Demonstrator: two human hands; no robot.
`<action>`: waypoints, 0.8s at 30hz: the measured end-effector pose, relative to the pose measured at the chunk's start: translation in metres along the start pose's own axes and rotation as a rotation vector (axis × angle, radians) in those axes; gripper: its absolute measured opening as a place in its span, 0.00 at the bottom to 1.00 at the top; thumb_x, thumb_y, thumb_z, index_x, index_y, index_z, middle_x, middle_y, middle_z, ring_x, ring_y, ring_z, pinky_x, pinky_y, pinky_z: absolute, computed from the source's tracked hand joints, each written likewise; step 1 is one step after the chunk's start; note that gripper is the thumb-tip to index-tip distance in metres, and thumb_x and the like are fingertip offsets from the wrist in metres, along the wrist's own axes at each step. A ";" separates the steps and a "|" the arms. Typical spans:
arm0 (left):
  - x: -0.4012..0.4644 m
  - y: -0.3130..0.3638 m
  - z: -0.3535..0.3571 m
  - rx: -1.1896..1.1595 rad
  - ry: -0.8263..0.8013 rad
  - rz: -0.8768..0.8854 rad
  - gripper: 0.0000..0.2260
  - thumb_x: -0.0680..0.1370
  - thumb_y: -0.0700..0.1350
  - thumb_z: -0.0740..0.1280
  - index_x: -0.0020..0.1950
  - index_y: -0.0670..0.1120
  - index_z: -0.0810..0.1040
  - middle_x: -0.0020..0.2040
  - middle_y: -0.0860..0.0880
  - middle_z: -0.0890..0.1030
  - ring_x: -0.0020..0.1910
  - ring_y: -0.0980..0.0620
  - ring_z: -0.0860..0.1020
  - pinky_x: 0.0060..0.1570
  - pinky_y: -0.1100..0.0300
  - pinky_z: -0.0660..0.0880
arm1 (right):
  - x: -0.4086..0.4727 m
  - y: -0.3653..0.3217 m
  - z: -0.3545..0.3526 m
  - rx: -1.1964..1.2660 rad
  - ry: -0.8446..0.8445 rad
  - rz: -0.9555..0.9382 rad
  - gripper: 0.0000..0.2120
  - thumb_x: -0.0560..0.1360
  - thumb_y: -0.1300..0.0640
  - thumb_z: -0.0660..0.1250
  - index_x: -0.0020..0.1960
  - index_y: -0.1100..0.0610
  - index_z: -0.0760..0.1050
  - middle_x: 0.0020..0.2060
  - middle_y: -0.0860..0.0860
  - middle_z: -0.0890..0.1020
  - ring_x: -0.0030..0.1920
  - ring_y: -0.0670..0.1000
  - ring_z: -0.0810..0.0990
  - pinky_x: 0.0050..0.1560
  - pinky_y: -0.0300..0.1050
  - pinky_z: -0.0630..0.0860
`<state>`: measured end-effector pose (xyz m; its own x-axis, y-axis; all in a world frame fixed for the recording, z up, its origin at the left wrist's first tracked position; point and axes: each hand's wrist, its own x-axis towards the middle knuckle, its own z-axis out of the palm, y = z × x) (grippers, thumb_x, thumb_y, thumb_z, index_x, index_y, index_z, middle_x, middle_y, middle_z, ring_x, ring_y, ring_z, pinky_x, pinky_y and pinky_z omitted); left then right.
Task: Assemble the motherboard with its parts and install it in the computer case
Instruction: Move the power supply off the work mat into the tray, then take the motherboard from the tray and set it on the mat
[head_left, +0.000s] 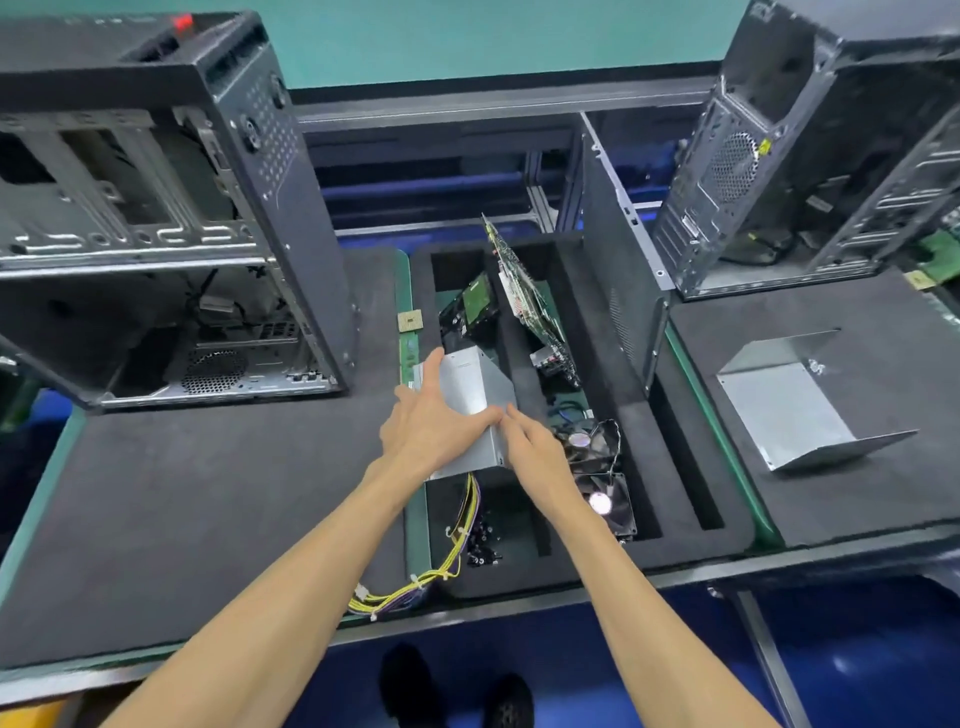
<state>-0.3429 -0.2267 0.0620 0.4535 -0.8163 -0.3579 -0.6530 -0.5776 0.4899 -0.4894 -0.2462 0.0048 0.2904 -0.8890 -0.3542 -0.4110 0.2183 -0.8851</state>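
A silver power supply (470, 384) is tilted over the black foam tray (649, 467), its yellow cable bundle (447, 566) trailing down toward the table's front edge. My left hand (431, 431) grips its left and top faces, thumb spread across the top. My right hand (535, 447) holds its right edge, fingertips next to my left thumb. The green motherboard (530, 296) stands on edge in a tray slot just behind. The open computer case (182, 249) stands at the left on a dark mat.
A CPU chip (410, 320) and a RAM stick (408, 356) lie left of the tray. Two fans (597, 467) and a drive (470, 306) sit in tray pockets. A case side panel (618, 260) stands upright. At right are a second case (810, 156) and a bent silver plate (795, 405).
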 end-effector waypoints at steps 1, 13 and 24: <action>0.004 0.001 0.001 0.005 -0.010 -0.005 0.50 0.59 0.77 0.62 0.76 0.67 0.45 0.67 0.41 0.69 0.59 0.38 0.77 0.49 0.48 0.71 | 0.002 0.000 0.000 0.003 0.001 0.005 0.27 0.84 0.42 0.56 0.80 0.54 0.65 0.77 0.48 0.69 0.74 0.45 0.68 0.65 0.37 0.63; 0.034 -0.003 0.000 0.040 -0.089 0.055 0.43 0.69 0.80 0.53 0.78 0.65 0.42 0.74 0.36 0.64 0.63 0.37 0.76 0.58 0.43 0.73 | 0.014 -0.026 0.002 -0.009 0.056 -0.089 0.26 0.84 0.41 0.56 0.32 0.56 0.62 0.32 0.53 0.68 0.35 0.51 0.66 0.38 0.46 0.62; 0.039 -0.002 -0.015 -0.092 -0.089 0.145 0.36 0.76 0.70 0.60 0.79 0.57 0.53 0.70 0.42 0.62 0.68 0.40 0.70 0.64 0.43 0.71 | 0.016 -0.027 0.004 0.006 0.101 -0.007 0.17 0.81 0.36 0.61 0.61 0.47 0.74 0.53 0.43 0.74 0.53 0.41 0.74 0.54 0.37 0.69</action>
<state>-0.3147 -0.2574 0.0584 0.2999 -0.8893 -0.3452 -0.6473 -0.4556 0.6111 -0.4698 -0.2646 0.0217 0.2044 -0.9265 -0.3159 -0.4043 0.2141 -0.8892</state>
